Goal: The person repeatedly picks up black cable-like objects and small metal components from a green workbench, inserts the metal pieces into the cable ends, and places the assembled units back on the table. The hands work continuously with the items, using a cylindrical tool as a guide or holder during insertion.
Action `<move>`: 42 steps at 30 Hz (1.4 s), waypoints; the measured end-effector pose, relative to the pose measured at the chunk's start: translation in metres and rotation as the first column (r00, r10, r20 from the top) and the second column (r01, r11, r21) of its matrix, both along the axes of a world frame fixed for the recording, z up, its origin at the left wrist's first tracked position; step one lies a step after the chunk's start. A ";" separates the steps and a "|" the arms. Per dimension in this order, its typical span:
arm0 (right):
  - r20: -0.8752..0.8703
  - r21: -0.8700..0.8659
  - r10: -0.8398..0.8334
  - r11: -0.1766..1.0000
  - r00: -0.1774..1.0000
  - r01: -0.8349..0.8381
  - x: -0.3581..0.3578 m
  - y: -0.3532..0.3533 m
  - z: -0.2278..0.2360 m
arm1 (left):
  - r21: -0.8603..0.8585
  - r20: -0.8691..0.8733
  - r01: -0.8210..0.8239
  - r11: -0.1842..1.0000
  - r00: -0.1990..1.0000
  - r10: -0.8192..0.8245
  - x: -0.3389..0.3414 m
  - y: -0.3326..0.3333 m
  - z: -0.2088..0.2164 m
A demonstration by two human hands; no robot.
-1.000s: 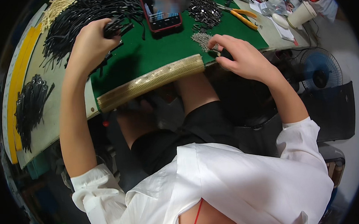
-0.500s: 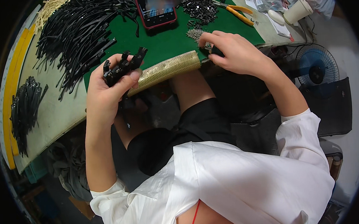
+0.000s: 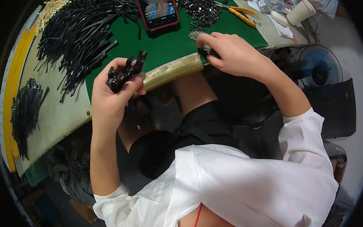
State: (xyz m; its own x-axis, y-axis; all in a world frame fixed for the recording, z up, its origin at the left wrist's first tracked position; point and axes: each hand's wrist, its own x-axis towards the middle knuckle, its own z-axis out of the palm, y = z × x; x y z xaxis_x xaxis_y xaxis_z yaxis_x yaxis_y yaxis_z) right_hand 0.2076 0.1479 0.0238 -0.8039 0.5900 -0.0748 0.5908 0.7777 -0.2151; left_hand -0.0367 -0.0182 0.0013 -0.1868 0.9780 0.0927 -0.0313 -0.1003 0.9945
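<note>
My left hand (image 3: 116, 82) is closed around a bundle of thin black straps (image 3: 126, 73), whose thick, shiny ends stick up past the fingers. Close to the table's front edge, my right hand (image 3: 227, 53) is closed with fingertips pinched together beside a small pile of tiny silver-grey metal pieces (image 3: 196, 34). A dark object (image 3: 212, 53) shows partly within that hand; the fingers hide most of it. Between the hands, a gold mesh-patterned padded roll (image 3: 173, 71) runs along the edge of the green mat (image 3: 161, 46).
A large heap of black straps (image 3: 83, 36) covers the left of the table, with a smaller bunch (image 3: 27, 111) nearer. Behind are a red-cased phone (image 3: 157, 12), a pile of small black parts (image 3: 198, 7), orange-handled pliers (image 3: 242, 15) and a pale cup (image 3: 301, 12). A fan (image 3: 320, 67) stands right.
My left hand has shifted slightly right and down with the black straps, tilting them a little. The right hand has moved slightly left, beside the silver-grey pile.
</note>
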 end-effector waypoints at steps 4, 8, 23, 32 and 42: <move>-0.014 0.026 0.019 0.999 1.000 -0.019 0.000 -0.001 0.001 | 0.069 -0.034 -0.041 0.997 0.998 0.044 0.005 0.002 -0.002; 0.018 0.030 0.007 1.000 1.000 -0.007 0.000 -0.002 0.003 | 0.111 -0.033 -0.029 0.993 0.999 0.033 0.006 0.003 0.001; -0.472 -0.656 -0.220 0.734 0.854 -0.173 -0.015 -0.033 0.034 | 0.374 -0.510 -0.150 0.915 0.791 0.338 0.026 0.010 0.010; -0.479 -0.877 -0.507 0.304 0.717 -0.372 -0.027 -0.067 0.025 | 0.621 -0.648 -0.031 0.783 0.542 0.535 0.033 0.015 0.001; -0.448 -0.894 -0.560 0.281 0.697 -0.349 -0.030 -0.070 0.022 | 0.628 -0.687 0.000 0.778 0.471 0.554 0.033 0.013 0.002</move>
